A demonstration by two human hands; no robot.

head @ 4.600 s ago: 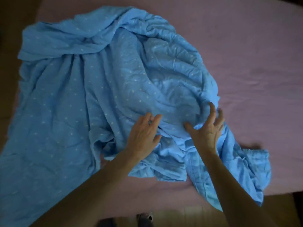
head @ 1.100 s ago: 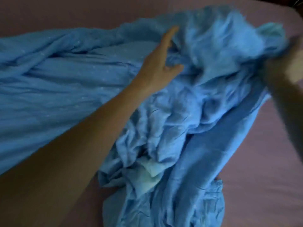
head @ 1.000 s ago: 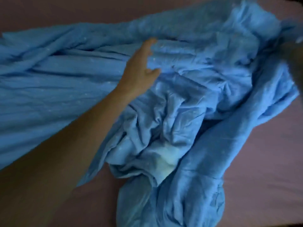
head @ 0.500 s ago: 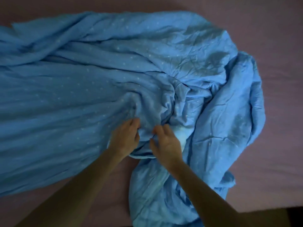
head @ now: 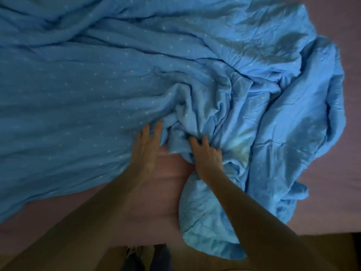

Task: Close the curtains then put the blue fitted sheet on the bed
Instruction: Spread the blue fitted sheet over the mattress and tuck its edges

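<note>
Curtains: not in view. The light is dim and bluish, which fits them being drawn, but that is a guess.
Sheet [head: 136, 90]: lies on the bed [head: 336, 208], loose and crumpled. It covers the left and middle of the pink surface, and bare pink shows at the right and along the near edge.
Corners: none hooked over the mattress as far as the view shows, so fitting looks not yet begun.
Remaining: find the elastic corners, spread the cloth flat, tuck all four.
Left hand [head: 147, 145]: fingers straight and close together, lying flat at the sheet's near edge, tips touching the cloth.
Right hand [head: 207, 153]: fingers curled into a wad of cloth and gripping it, just beside the left hand.
Long axis: runs left to right across the view. The main folds follow it and converge on the gripped wad.
Bulk: heaped at the right end. A tail hangs over the near bed edge under the right forearm.
</note>
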